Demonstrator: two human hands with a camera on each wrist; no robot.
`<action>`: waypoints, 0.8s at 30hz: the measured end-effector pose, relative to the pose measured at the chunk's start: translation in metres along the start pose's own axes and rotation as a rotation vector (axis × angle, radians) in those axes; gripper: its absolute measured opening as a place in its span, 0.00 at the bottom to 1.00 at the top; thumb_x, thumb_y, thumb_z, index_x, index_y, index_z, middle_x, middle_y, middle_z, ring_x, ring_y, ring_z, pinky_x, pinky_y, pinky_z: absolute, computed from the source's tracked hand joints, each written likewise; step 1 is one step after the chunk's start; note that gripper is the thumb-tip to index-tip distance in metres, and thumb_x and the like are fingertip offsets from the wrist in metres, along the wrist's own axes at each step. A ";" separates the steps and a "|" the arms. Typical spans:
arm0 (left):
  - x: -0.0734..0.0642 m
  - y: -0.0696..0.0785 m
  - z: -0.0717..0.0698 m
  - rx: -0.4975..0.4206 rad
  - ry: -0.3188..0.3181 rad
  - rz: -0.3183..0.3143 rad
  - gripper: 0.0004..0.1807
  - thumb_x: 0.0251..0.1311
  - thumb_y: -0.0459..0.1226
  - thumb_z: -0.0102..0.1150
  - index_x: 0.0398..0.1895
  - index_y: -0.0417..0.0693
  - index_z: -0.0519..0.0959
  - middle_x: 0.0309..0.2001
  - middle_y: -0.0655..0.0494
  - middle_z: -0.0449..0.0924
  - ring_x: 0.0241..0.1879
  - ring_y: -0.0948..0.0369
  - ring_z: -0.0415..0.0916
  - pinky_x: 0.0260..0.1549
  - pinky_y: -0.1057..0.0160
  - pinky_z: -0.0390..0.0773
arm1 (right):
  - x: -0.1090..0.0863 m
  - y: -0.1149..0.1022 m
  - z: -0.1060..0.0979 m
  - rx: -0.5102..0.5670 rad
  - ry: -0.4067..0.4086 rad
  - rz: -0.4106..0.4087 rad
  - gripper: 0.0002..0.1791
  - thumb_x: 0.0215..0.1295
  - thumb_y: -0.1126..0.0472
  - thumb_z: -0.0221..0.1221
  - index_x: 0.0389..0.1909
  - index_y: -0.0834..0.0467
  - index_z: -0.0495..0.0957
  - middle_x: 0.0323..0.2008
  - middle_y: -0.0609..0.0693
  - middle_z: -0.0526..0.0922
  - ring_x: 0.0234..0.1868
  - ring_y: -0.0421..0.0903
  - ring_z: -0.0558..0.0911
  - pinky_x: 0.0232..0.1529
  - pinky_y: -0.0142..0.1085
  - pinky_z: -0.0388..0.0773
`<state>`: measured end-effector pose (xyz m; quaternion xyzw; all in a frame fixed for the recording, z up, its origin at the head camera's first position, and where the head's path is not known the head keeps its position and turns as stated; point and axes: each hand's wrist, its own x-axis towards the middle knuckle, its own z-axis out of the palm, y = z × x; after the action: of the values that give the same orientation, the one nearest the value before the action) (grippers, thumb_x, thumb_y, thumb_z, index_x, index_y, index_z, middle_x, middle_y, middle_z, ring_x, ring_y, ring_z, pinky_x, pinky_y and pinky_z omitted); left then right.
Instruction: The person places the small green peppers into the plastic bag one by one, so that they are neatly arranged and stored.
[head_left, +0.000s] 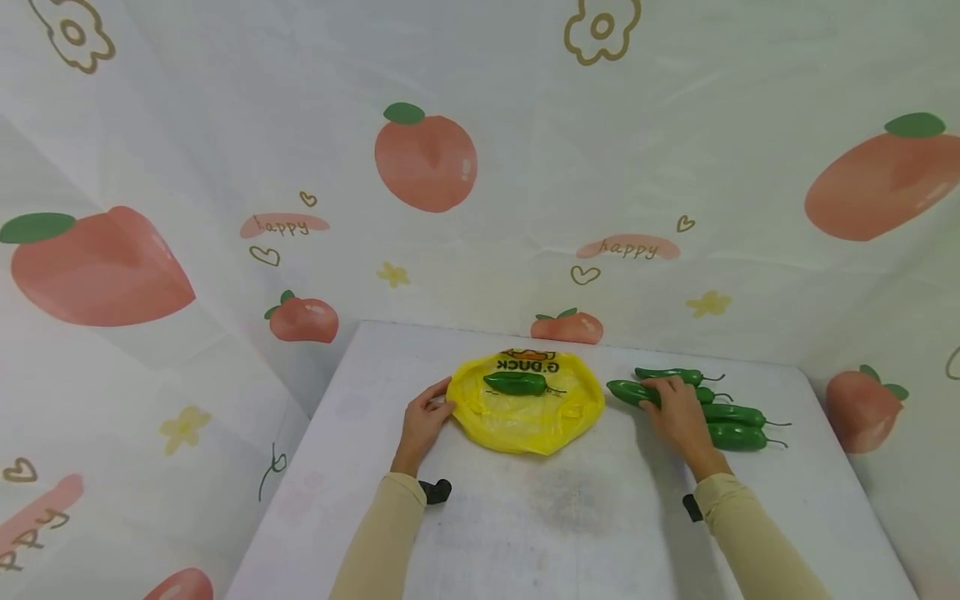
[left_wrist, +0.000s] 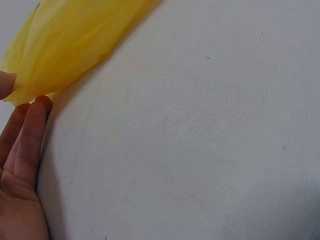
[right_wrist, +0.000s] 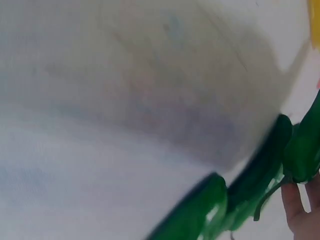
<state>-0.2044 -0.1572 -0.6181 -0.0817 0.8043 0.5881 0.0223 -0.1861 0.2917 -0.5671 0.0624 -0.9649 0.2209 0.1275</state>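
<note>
My left hand (head_left: 424, 423) pinches the left rim of a yellow plastic bag (head_left: 517, 423) between thumb and fingers; the left wrist view shows the bag's edge (left_wrist: 75, 50) between them. The bag lies spread on the table with a long green pepper (head_left: 516, 383) on it, below printed lettering. Over on the right, my right hand (head_left: 678, 412) grips another green pepper (head_left: 628, 392) from above, its tip pointing left. The right wrist view shows this pepper (right_wrist: 304, 147) with its thin stem hanging near my fingers; much of that hand is out of frame.
Several more green peppers lie around my right hand: one behind it (head_left: 667, 374), and others such as this front one (head_left: 737, 437) to its right. The white table (head_left: 570, 542) meets a fruit-printed cloth wall (head_left: 495, 275) at the back and sides.
</note>
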 end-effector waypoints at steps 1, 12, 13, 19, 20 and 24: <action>0.000 0.000 0.000 0.000 0.001 -0.001 0.25 0.64 0.44 0.66 0.64 0.73 0.78 0.65 0.62 0.79 0.38 0.60 0.76 0.42 0.72 0.80 | 0.001 -0.001 -0.002 -0.008 0.012 -0.018 0.19 0.63 0.65 0.66 0.55 0.65 0.79 0.49 0.69 0.78 0.50 0.69 0.75 0.50 0.63 0.74; 0.000 -0.001 0.000 -0.006 -0.002 0.003 0.25 0.65 0.43 0.66 0.65 0.72 0.78 0.66 0.61 0.78 0.38 0.60 0.76 0.41 0.74 0.80 | 0.009 -0.006 -0.015 -0.064 0.026 -0.078 0.20 0.62 0.66 0.67 0.54 0.65 0.80 0.49 0.68 0.82 0.51 0.68 0.76 0.52 0.61 0.74; 0.001 -0.002 0.000 -0.007 -0.003 0.002 0.25 0.65 0.43 0.66 0.64 0.72 0.78 0.66 0.61 0.79 0.38 0.60 0.76 0.41 0.74 0.80 | 0.010 -0.007 -0.016 -0.065 0.025 -0.081 0.20 0.62 0.66 0.67 0.55 0.65 0.80 0.50 0.68 0.83 0.51 0.68 0.76 0.52 0.61 0.74; 0.001 -0.002 -0.002 -0.013 -0.008 -0.006 0.25 0.65 0.43 0.66 0.65 0.72 0.78 0.65 0.60 0.78 0.39 0.61 0.76 0.41 0.75 0.80 | 0.013 -0.013 -0.022 -0.050 -0.004 -0.095 0.20 0.64 0.66 0.67 0.56 0.65 0.80 0.51 0.67 0.84 0.54 0.67 0.76 0.57 0.61 0.72; 0.001 -0.001 -0.002 -0.013 -0.008 -0.008 0.25 0.65 0.43 0.66 0.65 0.71 0.78 0.65 0.60 0.78 0.40 0.61 0.77 0.41 0.75 0.80 | 0.013 -0.015 -0.024 -0.049 -0.010 -0.096 0.20 0.64 0.66 0.67 0.56 0.65 0.80 0.51 0.66 0.84 0.54 0.67 0.77 0.57 0.61 0.73; 0.000 0.001 -0.002 -0.012 -0.010 -0.009 0.25 0.65 0.43 0.66 0.65 0.70 0.78 0.65 0.59 0.78 0.40 0.61 0.77 0.41 0.75 0.80 | 0.016 -0.021 -0.028 -0.047 -0.033 -0.102 0.19 0.65 0.65 0.66 0.56 0.65 0.80 0.51 0.65 0.84 0.52 0.65 0.77 0.56 0.60 0.74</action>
<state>-0.2048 -0.1591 -0.6165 -0.0824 0.8003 0.5933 0.0283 -0.1914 0.2846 -0.5295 0.1121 -0.9674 0.1904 0.1240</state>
